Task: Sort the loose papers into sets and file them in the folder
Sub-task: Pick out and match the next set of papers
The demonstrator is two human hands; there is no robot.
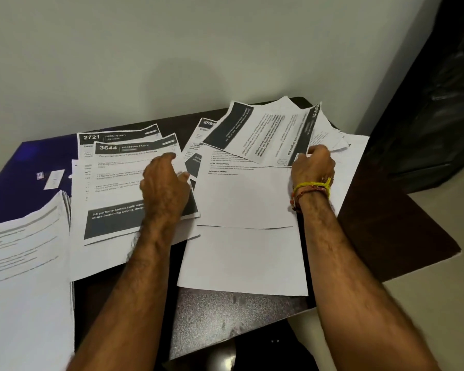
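Loose printed papers cover a dark table (386, 236). My left hand (165, 186) rests palm down on the sheet headed 3644 (113, 183), which overlaps a sheet headed 2721 (105, 136). My right hand (312, 167), with yellow threads on its wrist, pinches the lower edge of a rotated sheet with a dark band (263, 132), lifted at the far right. Beneath it lie two mostly blank sheets (246, 236) and a sheet headed 2886 (196, 145). A blue folder (24, 167) lies at the far left. A thick paper stack (22, 277) sits at the near left.
A pale wall (172, 49) stands right behind the table. A dark cabinet or curtain (439, 103) fills the right side. The table's right corner (455, 250) juts over a light floor. A speckled surface (225, 311) shows at the near edge between my forearms.
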